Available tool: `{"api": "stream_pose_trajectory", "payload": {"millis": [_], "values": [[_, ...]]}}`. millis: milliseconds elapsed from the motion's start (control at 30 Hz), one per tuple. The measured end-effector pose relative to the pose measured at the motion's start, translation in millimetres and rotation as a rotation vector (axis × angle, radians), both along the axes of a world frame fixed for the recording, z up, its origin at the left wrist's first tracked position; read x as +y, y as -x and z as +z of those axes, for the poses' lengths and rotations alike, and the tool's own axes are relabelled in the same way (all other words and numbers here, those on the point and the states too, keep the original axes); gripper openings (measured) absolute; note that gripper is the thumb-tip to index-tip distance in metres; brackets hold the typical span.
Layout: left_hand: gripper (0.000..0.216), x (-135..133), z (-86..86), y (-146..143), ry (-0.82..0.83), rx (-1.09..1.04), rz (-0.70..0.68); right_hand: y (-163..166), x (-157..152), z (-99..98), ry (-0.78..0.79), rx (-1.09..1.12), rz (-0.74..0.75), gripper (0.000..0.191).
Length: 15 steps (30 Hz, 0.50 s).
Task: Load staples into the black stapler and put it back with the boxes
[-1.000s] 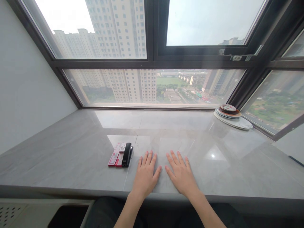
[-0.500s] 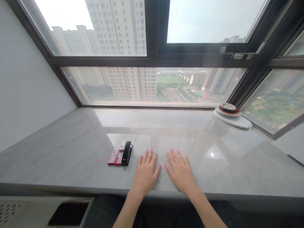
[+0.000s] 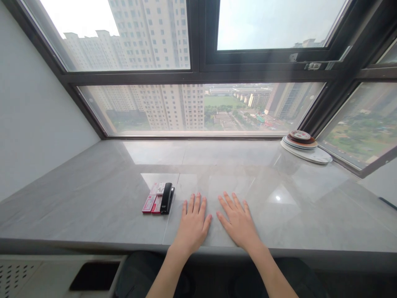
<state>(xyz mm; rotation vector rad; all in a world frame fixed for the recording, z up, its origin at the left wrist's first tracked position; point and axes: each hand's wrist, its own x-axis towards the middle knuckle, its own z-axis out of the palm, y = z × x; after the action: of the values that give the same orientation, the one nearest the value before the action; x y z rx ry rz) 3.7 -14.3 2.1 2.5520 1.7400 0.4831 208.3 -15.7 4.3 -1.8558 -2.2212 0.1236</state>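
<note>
My left hand [image 3: 192, 223] lies flat on the grey stone sill [image 3: 93, 198], fingers stretched out and holding nothing. Beside it, palm down with the fingers apart, rests my right hand [image 3: 238, 221], also holding nothing. A gap of bare stone separates the two thumbs. Left of my left hand, and not touching it, is a black stapler [image 3: 166, 198]. Small red-and-white boxes [image 3: 149, 203] lie against the stapler's left side; what is in them is hidden.
A stack of plates [image 3: 300, 141] stands in the far right corner by the window. Dark window frames [image 3: 198, 78] rise along the back edge. A white wall [image 3: 37, 116] bounds the left side. Below the sill's front edge, a pale perforated surface [image 3: 31, 275] shows at lower left.
The view has shifted slightly. Both hands stay flat in about the same place on the sill, and the stapler and boxes have not moved.
</note>
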Motion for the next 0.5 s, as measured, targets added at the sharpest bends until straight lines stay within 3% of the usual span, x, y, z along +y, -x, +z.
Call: {"api": "stream_pose_trajectory", "payload": {"millis": [133, 233, 367, 500], "values": [[0.062, -2.2, 3.1, -2.3, -0.005, -0.005, -0.008, 9.6, 10.8, 10.5, 0.014, 0.114, -0.098, 0.052], [0.064, -3.0, 4.5, -2.0, 0.002, -0.009, -0.031, 42.2, 20.7, 29.4, 0.055, 0.295, -0.16, 0.054], [0.069, -2.6, -2.1, 1.7, 0.006, -0.014, -0.028, 120.4, 29.4, 49.5, 0.046, 0.542, 0.114, 0.069], [0.062, -1.1, -8.7, 8.6, 0.043, -0.021, -0.06, 189.2, 51.8, 53.7, 0.122, 0.529, 0.178, 0.092]]}}
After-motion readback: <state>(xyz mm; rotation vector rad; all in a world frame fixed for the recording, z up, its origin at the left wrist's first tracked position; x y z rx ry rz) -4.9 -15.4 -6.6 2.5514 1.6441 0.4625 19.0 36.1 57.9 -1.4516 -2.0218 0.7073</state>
